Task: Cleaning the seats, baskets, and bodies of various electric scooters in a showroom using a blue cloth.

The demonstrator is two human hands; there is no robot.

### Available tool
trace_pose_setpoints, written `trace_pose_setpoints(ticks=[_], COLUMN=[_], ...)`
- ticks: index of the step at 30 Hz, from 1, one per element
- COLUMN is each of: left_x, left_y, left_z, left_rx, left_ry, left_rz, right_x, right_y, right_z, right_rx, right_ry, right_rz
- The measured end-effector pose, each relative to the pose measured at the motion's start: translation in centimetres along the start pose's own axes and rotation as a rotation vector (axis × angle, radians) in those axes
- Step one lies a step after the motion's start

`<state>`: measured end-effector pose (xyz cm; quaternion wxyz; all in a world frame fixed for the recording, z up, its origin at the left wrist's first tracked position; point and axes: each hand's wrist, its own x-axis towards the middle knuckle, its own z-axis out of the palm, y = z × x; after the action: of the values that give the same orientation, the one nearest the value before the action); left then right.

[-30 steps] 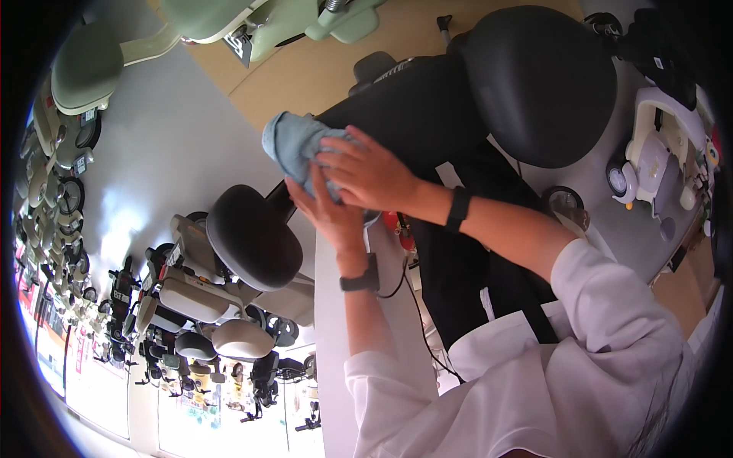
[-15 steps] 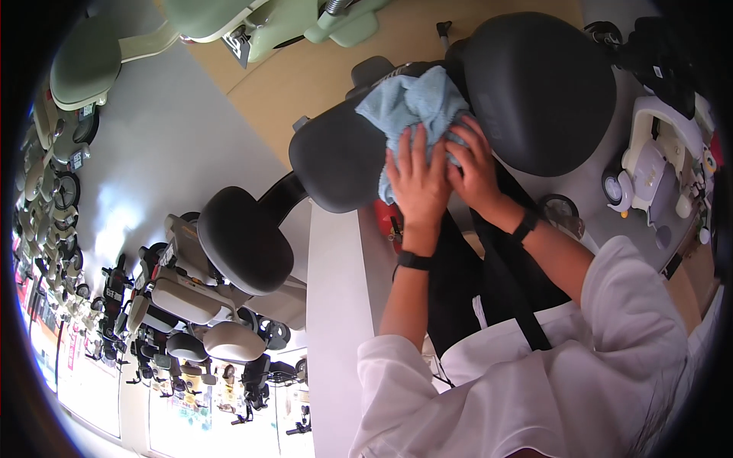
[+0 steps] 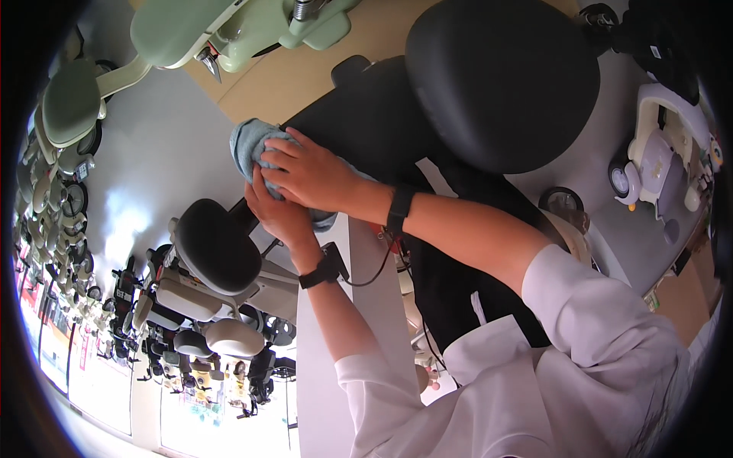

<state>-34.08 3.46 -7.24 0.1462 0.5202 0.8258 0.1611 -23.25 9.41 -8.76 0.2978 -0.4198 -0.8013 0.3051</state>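
A light blue cloth (image 3: 250,145) is bunched over the left end of a long dark seat cushion (image 3: 359,111), partly hidden under my hands. My right hand (image 3: 317,172) lies across the cloth with its fingers curled over it. Just below, my left hand (image 3: 281,217) grips the cloth's near side, its fingers touching the right hand. A large rounded black saddle (image 3: 500,84) stands to the right of the cushion. Left of my hands is a smaller black padded backrest (image 3: 217,246).
Pale green scooters with a green seat (image 3: 72,103) stand at the upper left. A white and lilac scooter (image 3: 653,168) is at the right. Several parked scooters, one with a beige seat (image 3: 235,338), fill the lower left. A white panel (image 3: 327,366) rises beside my left arm.
Both hands have slid the cloth leftward along the dark cushion, from beside the large saddle to its left end. My right forearm now reaches across to the left. The view has shifted slightly.
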Motion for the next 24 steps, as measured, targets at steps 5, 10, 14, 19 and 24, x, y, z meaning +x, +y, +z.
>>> trace_pose_setpoints(ticks=[5, 10, 14, 19, 24], left_x=[-2.5, -5.9, -6.8, -7.4, -9.0], left_y=[4.9, 10.6, 12.2, 12.0, 12.6], left_z=[2.6, 5.7, 6.7, 6.9, 7.3], left_rx=[0.175, 0.111, 0.077, 0.030, 0.003], left_ry=[0.163, 0.140, 0.191, 0.218, 0.300], left_rz=[0.144, 0.171, 0.181, 0.161, 0.118], right_x=[-3.5, -8.2, -9.7, -10.1, -11.4], right_y=[2.0, 4.9, 6.0, 6.2, 6.2], right_z=[-4.3, -10.6, -11.7, -10.9, -11.2], right_rx=[0.047, -0.009, -0.021, -0.034, -0.031], right_ry=[-0.009, -0.069, -0.069, -0.009, 0.030], right_rz=[0.098, 0.148, 0.102, 0.061, 0.011])
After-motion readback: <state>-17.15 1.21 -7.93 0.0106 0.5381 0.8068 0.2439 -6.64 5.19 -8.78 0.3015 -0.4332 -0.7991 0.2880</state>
